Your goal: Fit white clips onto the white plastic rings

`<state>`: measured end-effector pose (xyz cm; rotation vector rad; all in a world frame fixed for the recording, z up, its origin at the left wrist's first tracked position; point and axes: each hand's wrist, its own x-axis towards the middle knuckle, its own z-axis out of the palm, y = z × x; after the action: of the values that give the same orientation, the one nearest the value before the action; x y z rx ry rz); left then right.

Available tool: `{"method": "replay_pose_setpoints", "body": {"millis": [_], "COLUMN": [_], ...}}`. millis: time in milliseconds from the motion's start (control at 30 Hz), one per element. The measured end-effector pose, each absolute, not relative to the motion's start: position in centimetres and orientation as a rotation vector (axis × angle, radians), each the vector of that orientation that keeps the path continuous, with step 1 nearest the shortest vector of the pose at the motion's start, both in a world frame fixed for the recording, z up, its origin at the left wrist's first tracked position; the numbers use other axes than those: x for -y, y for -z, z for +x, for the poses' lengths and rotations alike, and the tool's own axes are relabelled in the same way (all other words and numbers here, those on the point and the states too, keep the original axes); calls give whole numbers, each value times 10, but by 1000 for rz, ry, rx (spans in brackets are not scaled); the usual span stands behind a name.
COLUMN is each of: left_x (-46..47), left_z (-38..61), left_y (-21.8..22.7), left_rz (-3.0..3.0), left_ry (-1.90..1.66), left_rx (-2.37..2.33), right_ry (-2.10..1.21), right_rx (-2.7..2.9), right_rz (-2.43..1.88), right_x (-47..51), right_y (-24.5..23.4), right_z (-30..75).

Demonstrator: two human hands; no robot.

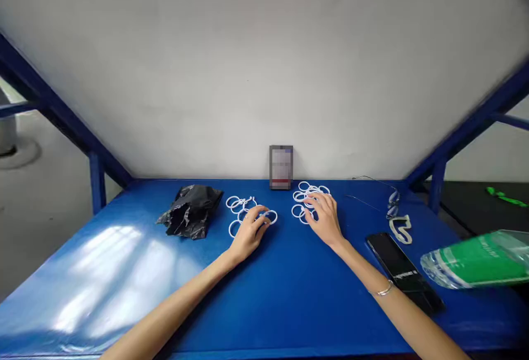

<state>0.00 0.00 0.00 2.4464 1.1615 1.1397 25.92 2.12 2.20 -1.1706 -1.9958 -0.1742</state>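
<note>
Two clusters of white plastic rings lie on a blue table. My left hand rests on the left cluster of rings, fingers curled over a ring near its right side. My right hand lies flat on the right cluster of rings, fingers stretched over them. Whether either hand grips a ring is hard to tell.
A crumpled black plastic bag lies left of the rings. A small card leans on the white wall at the back. A black phone, a white clip and a green-printed clear bag lie at right.
</note>
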Motion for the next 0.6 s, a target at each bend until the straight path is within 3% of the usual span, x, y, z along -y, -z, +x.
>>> {"method": "replay_pose_setpoints", "body": {"millis": [300, 600], "left_x": [10, 17], "left_z": [11, 14], "left_y": [-7, -11], "left_rz": [2271, 2214], "left_ry": [-1072, -1011], "left_rx": [-971, -952], "right_ry": [-294, -744], "right_rx": [2282, 1937], "right_rz": [-900, -991], "right_x": [-4, -2], "right_y": [-16, -11], "right_z": [219, 219]}}
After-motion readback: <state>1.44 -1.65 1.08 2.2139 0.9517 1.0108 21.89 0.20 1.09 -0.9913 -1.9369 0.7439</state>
